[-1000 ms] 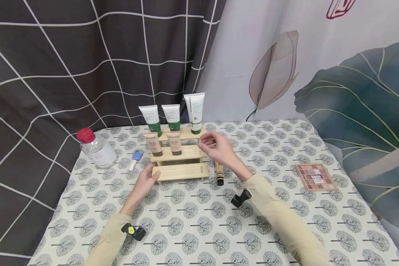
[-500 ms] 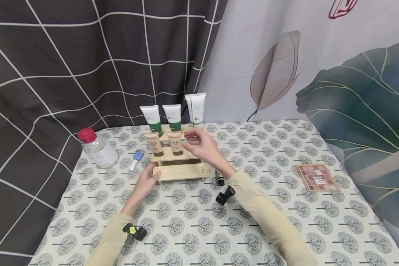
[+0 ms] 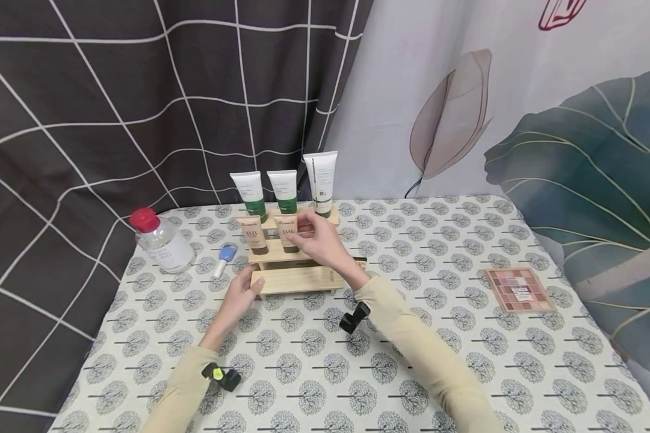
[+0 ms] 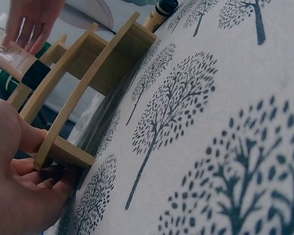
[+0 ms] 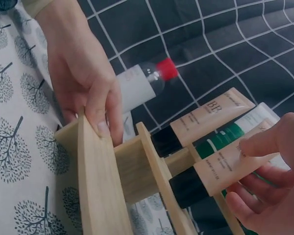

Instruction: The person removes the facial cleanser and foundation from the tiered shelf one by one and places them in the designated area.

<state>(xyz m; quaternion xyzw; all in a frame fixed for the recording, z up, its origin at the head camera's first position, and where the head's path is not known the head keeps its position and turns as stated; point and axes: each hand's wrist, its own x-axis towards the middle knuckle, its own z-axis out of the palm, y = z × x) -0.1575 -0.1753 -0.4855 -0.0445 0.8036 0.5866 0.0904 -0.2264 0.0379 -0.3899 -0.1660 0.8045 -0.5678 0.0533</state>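
A three-step wooden display stand (image 3: 298,281) is on the table, its left end gripped by my left hand (image 3: 238,296), thumb on top of the lowest step and fingers beneath. On the middle step are two beige BB cream tubes, upright on black caps. My right hand (image 3: 323,242) pinches the right BB cream tube (image 5: 225,169) between thumb and fingers; the left BB cream tube (image 3: 253,233) stands free beside it. Along the top step stand a left white-and-green tube (image 3: 249,191), a middle one (image 3: 284,187) and a taller one (image 3: 321,180).
Left of the stand are a clear bottle with a red cap (image 3: 165,243) and a small blue-and-white item (image 3: 225,255). A black-capped tube (image 4: 161,14) lies at the stand's right, mostly hidden by my right wrist in the head view. Farther right lies a makeup palette (image 3: 520,290).
My right hand has moved left from the stand's right end to the right BB cream tube and now pinches it. My left hand keeps its grip on the stand.
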